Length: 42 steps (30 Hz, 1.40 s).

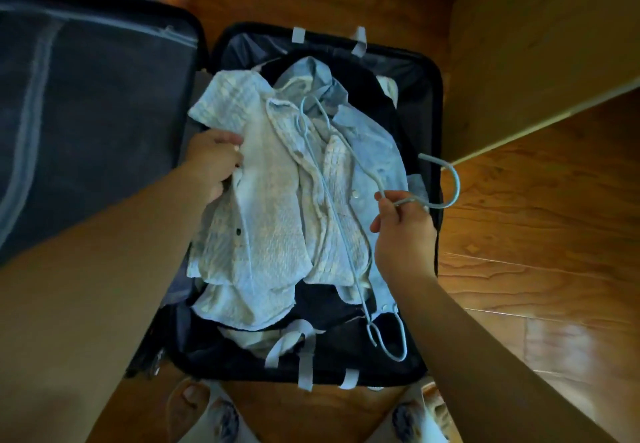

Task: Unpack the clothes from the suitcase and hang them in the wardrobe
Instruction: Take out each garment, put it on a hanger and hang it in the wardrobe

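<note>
One open suitcase [434,103], one hanger [332,200], two hands (left [211,162], right [403,234]), two pale shirts (checked [263,221], blue [367,137]), and two slippered feet (left [204,411], right [420,415]).

I see the open black suitcase [434,103] flat on the floor, a crumpled pale checked shirt [263,207] on top of its clothes, a light-blue hanger [332,200] lying across it.

Crinkled cloth shirt [263,207], glossy wood floor [536,234]

suitcase lid [86,124] cut off left, feet [207,411] cropped below
</note>
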### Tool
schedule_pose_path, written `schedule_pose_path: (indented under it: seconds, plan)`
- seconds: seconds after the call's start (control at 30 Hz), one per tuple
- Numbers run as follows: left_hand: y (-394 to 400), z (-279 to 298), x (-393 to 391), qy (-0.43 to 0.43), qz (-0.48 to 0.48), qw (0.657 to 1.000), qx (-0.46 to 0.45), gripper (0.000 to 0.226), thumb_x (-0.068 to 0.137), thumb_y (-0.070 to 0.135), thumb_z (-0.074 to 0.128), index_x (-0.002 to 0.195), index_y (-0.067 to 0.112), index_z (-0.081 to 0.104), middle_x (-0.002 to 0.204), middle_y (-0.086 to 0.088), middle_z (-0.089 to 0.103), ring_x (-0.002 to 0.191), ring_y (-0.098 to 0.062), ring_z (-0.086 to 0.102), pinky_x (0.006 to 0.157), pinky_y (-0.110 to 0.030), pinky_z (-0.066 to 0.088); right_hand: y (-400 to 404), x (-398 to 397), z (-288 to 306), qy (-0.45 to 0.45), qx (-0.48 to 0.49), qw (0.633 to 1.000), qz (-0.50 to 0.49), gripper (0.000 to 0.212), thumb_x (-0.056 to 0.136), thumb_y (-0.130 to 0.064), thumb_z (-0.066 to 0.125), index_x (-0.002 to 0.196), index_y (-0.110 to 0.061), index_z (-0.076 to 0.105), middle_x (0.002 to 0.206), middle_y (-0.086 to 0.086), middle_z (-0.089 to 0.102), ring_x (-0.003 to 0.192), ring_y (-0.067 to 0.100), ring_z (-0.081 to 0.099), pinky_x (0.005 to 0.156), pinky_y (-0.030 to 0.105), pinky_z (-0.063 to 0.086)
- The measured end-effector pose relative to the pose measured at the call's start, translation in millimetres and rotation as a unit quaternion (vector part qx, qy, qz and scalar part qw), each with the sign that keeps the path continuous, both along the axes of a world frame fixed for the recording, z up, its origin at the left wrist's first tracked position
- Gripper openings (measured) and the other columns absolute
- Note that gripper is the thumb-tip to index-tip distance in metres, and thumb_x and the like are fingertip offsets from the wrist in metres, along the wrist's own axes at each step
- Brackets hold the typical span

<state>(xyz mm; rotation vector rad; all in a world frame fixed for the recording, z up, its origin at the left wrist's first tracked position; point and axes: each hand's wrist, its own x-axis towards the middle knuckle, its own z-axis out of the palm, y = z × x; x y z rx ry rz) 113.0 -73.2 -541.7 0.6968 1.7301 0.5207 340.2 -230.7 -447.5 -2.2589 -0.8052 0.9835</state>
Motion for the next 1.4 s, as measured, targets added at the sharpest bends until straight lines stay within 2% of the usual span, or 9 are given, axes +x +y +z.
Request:
schedule_pose_path:
  seconds: [0.17,0.23,0.33,0.43,0.5,0.77,0.97,1.2,1.4]
  plan:
    - [-42,90,-20,-0.061,-0.042,0.997,-0.032,0.068,0.087,-0.017,0.053,0.138,0.026,0.060,0.137,-0.006,0.056,0.118,-0.022,0.058,0.074,-0.019,0.053,-5,0,44,0.020,-0.044,0.999,0.006,0.016,0.105,-0.031,0.049,0.099,-0.028,0.064,0.075,-0.003,0.069,0.064,0.014,0.061,0.055,0.027,0.045]
    - [-71,144,-31,-0.065,-0.048,0.997,-0.020,0.069,0.085,-0.015,0.054,0.136,0.032,0.063,0.145,-0.004,0.053,0.125,-0.023,0.056,0.093,-0.029,0.054,-26,-3,74,0.009,-0.058,0.998,0.011,0.020,0.104,-0.031,0.050,0.090,-0.036,0.063,0.073,-0.005,0.069,0.064,0.015,0.061,0.058,0.031,0.048]
    - [-113,240,-46,-0.091,0.030,0.995,0.021,0.048,0.088,-0.007,0.062,0.122,0.026,0.072,0.130,0.004,0.066,0.114,-0.013,0.065,0.096,-0.032,0.054,-71,-11,134,0.009,-0.096,0.995,0.001,0.019,0.104,-0.029,0.051,0.096,-0.036,0.067,0.070,-0.006,0.068,0.065,0.016,0.062,0.063,0.032,0.049]
    - [-135,341,-59,-0.136,0.122,0.982,0.037,0.010,0.093,0.006,0.067,0.100,0.008,0.074,0.084,0.005,0.075,0.079,-0.010,0.073,0.062,-0.020,0.054,-105,-10,217,0.022,-0.105,0.994,-0.021,0.017,0.101,-0.023,0.056,0.095,-0.027,0.071,0.065,-0.004,0.067,0.058,0.014,0.060,0.059,0.027,0.046]
    - [-138,400,-63,-0.126,0.119,0.985,0.024,0.005,0.092,0.006,0.070,0.093,0.010,0.072,0.090,-0.004,0.072,0.091,-0.021,0.072,0.065,-0.022,0.053,-115,-3,287,0.020,-0.096,0.995,-0.019,0.017,0.101,-0.020,0.057,0.091,-0.021,0.071,0.061,-0.002,0.065,0.047,0.007,0.055,0.052,0.021,0.043]
    - [-111,638,-31,-0.084,-0.130,0.980,0.129,0.031,0.082,-0.004,0.063,0.089,0.022,0.078,0.120,-0.021,0.067,0.114,-0.042,0.062,0.101,-0.054,0.049,-106,54,538,-0.056,0.004,0.989,0.136,0.038,0.098,-0.023,0.060,0.060,-0.017,0.058,0.064,-0.005,0.063,0.068,0.019,0.059,0.056,0.018,0.034]
    - [-123,798,1,-0.017,-0.258,0.938,0.232,0.056,0.069,0.008,0.055,0.110,0.040,0.076,0.131,-0.007,0.061,0.123,-0.025,0.057,0.106,-0.043,0.043,-119,89,674,-0.120,0.176,0.957,0.198,0.034,0.098,-0.024,0.060,0.064,-0.024,0.054,0.057,-0.011,0.055,0.061,0.011,0.052,0.053,0.018,0.034]
    - [-177,902,20,0.101,-0.257,0.912,0.302,0.060,0.083,-0.012,0.049,0.117,0.031,0.073,0.139,-0.003,0.054,0.130,-0.019,0.047,0.096,-0.024,0.039,-138,93,736,-0.110,0.246,0.940,0.210,0.026,0.097,-0.025,0.060,0.076,-0.015,0.070,0.061,-0.007,0.058,0.064,0.016,0.056,0.058,0.035,0.036]
    - [-246,954,38,0.009,-0.218,0.912,0.347,0.057,0.076,-0.007,0.054,0.116,0.028,0.077,0.137,-0.003,0.063,0.130,-0.016,0.056,0.112,-0.036,0.042,-100,18,698,-0.021,0.247,0.936,0.249,0.030,0.094,-0.024,0.060,0.065,-0.019,0.055,0.072,0.004,0.059,0.077,0.029,0.055,0.068,0.034,0.040]
